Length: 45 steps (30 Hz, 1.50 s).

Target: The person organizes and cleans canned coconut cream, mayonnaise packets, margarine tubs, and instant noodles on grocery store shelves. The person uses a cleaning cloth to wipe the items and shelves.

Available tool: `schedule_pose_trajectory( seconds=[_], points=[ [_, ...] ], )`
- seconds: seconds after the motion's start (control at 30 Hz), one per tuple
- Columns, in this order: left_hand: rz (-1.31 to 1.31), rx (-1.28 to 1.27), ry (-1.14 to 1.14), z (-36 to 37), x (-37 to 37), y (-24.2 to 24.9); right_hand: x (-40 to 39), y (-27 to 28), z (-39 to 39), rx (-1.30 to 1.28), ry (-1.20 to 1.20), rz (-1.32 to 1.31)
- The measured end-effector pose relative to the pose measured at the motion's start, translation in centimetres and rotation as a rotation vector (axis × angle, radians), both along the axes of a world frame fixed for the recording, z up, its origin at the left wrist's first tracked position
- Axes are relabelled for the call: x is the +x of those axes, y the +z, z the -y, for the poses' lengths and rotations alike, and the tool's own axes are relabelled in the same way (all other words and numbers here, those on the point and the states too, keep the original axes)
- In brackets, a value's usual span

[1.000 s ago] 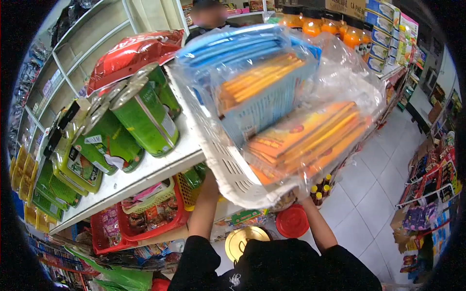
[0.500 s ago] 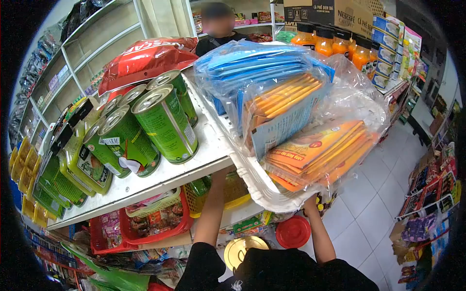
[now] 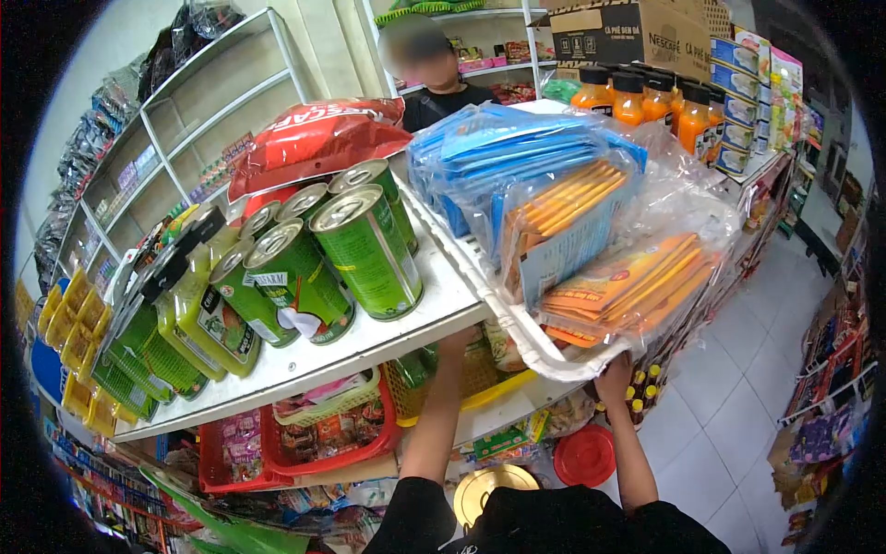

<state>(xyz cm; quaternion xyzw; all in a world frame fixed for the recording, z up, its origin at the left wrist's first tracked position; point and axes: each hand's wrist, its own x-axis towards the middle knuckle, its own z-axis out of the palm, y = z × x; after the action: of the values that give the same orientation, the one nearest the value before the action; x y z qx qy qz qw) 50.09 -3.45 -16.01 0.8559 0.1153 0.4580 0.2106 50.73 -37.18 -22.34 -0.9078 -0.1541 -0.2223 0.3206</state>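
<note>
A white plastic tray [image 3: 528, 343] sits on the shelf top, its near corner jutting past the edge. Inside it are clear bags of blue packets [image 3: 521, 148], yellow-orange packets [image 3: 572, 208] and flat orange packets [image 3: 637, 291]. My right hand [image 3: 613, 379] grips the tray's near right corner from below, fingers partly hidden by the rim. My left hand [image 3: 454, 342] reaches under the shelf edge beside a yellow basket [image 3: 480, 399]; its fingers are out of sight, so what they hold cannot be seen. Green cans [image 3: 369, 254] stand left of the tray.
Green-filled bottles [image 3: 217, 323] and a red Nescafe bag [image 3: 318, 138] share the shelf. Orange bottles [image 3: 628, 97] and a carton [image 3: 637, 37] stand behind. Red baskets [image 3: 392, 420] hold packets below. A person [image 3: 429, 69] is across the shelf. Tiled floor [image 3: 729, 388] lies right.
The view has shifted, so the shelf appears farther right. Relative to the cans, the tray has moved slightly away from me and inward, with my right hand still at its corner.
</note>
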Motion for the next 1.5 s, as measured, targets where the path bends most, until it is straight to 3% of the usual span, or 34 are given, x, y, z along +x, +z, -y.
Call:
schedule_pose_trajectory(
  seconds=[0.2,0.3,0.37,0.4,0.5,0.6,0.8,0.83,0.87,0.9,1.0,1.07,1.1,1.17,1.2,1.27,1.3,1.33,1.37,1.4,1.5],
  points=[
    [0.016,0.012,0.021,-0.6,0.4,-0.7,-1.2,0.2,-0.8,0.117,-0.105,-0.041],
    [0.043,0.049,0.033,-0.7,0.8,-1.5,-1.5,0.1,-1.1,0.180,-0.109,0.102],
    [0.114,0.122,0.003,0.7,-0.5,1.3,-1.8,0.9,-1.3,0.253,-0.067,0.188],
    [0.148,0.146,-0.031,1.3,-1.1,2.7,-1.5,0.6,-1.3,0.234,-0.069,0.174],
    [-0.104,-0.154,-0.010,1.2,-0.8,1.0,-1.3,-0.9,-0.7,0.172,-0.063,0.138],
    [0.025,-0.048,-0.018,0.5,0.1,0.0,-1.2,-0.8,-0.8,0.140,-0.090,0.132],
    [0.041,-0.016,-0.052,1.7,-0.2,1.0,-2.2,-0.3,-3.2,0.194,-0.172,0.014],
    [0.089,-0.014,-0.080,1.8,0.2,0.8,-3.1,-0.7,-4.4,0.060,-0.183,0.064],
    [0.138,-0.012,-0.111,2.0,0.8,1.0,-4.9,2.6,-5.4,0.088,-0.004,0.077],
    [0.003,-0.020,-0.177,2.5,-0.1,2.4,-6.1,2.6,-6.5,0.107,0.080,0.157],
    [-0.072,-0.044,-0.262,2.8,0.3,1.7,-9.3,0.1,-9.8,0.049,0.222,0.266],
    [-0.025,-0.054,-0.348,1.1,1.8,-1.3,-12.2,2.1,-11.9,0.089,0.416,0.087],
    [-0.023,0.075,-0.238,1.2,2.1,-1.8,-13.1,1.4,-13.5,0.127,0.483,0.285],
    [0.052,0.292,-0.154,1.4,1.2,-0.6,-16.3,3.8,-15.9,0.038,0.662,0.176],
    [-0.009,0.212,-0.230,0.8,1.2,-1.2,-17.6,2.3,-17.8,-0.024,0.738,0.114],
    [-0.115,0.054,-0.374,-1.1,1.6,-2.6,-20.6,3.2,-20.1,0.107,0.780,0.051],
    [-0.033,-0.222,-0.484,-0.9,1.7,-2.6,-21.5,2.5,-21.5,0.055,0.806,-0.093],
    [0.053,-0.507,-0.593,-0.7,1.9,-2.9,-21.6,-1.2,-23.0,0.257,0.921,-0.140],
    [-0.037,-0.334,-0.450,-1.3,2.4,-3.8,-21.7,-5.1,-24.6,0.453,1.043,-0.186],
    [-0.120,-0.160,-0.304,-2.0,3.0,-4.8,-21.3,-1.7,-22.8,0.119,0.967,0.054],
    [-0.122,-0.040,-0.241,-0.3,1.4,-3.1,-17.9,-1.6,-19.7,-0.241,0.896,0.096]
  ],
)
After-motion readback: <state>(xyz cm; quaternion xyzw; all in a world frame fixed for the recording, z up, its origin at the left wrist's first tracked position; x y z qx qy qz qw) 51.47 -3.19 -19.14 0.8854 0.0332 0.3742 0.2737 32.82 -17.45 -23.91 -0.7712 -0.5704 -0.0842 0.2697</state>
